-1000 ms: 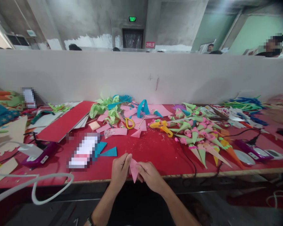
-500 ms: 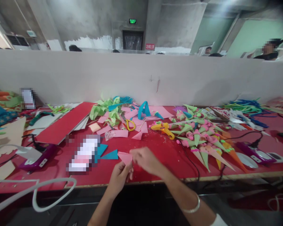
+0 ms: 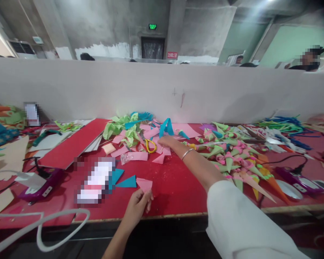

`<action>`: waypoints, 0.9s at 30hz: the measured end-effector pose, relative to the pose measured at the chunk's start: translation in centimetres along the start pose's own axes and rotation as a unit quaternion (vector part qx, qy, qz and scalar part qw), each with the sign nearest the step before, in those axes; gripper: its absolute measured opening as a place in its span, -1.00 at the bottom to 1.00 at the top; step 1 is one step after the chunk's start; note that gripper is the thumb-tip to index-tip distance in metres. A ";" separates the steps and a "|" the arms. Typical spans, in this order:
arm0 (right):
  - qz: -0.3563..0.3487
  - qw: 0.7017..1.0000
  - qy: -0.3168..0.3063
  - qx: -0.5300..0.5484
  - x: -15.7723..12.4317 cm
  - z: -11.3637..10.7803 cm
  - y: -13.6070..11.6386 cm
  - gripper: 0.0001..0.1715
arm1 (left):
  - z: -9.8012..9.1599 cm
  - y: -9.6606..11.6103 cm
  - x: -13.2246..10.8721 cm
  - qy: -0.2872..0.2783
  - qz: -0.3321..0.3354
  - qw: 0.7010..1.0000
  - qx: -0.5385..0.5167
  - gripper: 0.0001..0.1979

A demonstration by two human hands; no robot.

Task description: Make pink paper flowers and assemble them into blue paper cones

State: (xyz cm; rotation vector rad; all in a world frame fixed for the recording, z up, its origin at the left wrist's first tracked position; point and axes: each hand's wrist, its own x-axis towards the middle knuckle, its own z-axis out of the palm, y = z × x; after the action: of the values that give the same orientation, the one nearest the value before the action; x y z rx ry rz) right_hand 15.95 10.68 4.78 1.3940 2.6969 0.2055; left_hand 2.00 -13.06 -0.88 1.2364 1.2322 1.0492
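Note:
Near the front of the red table, my left hand point(image 3: 139, 202) pinches a piece of pink paper point(image 3: 144, 184) folded to a point. My right hand point(image 3: 167, 141) is stretched far forward over the pink paper scraps, just below a bent blue paper strip point(image 3: 166, 127). Its fingers point down and are mostly hidden, so I cannot make out what they touch. Yellow-handled scissors point(image 3: 151, 146) lie just left of it. A small pink folded triangle point(image 3: 158, 159) rests nearer to me. Blue paper pieces point(image 3: 126, 182) lie left of the held paper.
Many green and pink paper cones point(image 3: 229, 160) are piled right of my right arm. A phone point(image 3: 96, 181) lies at left, beside a red board point(image 3: 77, 142). Purple power strips point(image 3: 299, 181) and a white cable point(image 3: 62, 212) occupy both sides. A white partition point(image 3: 140, 90) stands behind.
My right hand has left the pink paper and reached forward to the scraps, its arm now partly covering the yellow glue gun. My left hand still holds the paper in place.

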 end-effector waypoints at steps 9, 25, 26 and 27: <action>-0.050 0.997 0.047 0.043 0.1 -0.8 -0.1 -0.75 | 0.1 0.4 -0.1 0.011 -0.014 0.998 -0.064 -0.65; -0.218 0.946 0.145 0.190 -16.7 -5.5 -6.5 -0.64 | -1.2 2.3 1.1 -0.089 -0.034 0.994 -0.049 -0.65; -0.202 0.952 0.145 0.179 -17.1 -4.2 -6.7 -0.63 | -1.2 2.6 1.2 -0.104 -0.034 0.993 -0.035 -0.63; -0.189 0.956 0.150 0.168 -17.3 -3.3 -6.9 -0.63 | -1.2 2.9 1.2 -0.110 -0.038 0.993 -0.022 -0.62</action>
State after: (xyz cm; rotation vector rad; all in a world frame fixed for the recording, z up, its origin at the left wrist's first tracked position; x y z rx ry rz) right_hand 19.93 -7.66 7.32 0.9346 3.3109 -0.0859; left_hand 1.11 -11.52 1.98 1.2275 1.0722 0.8558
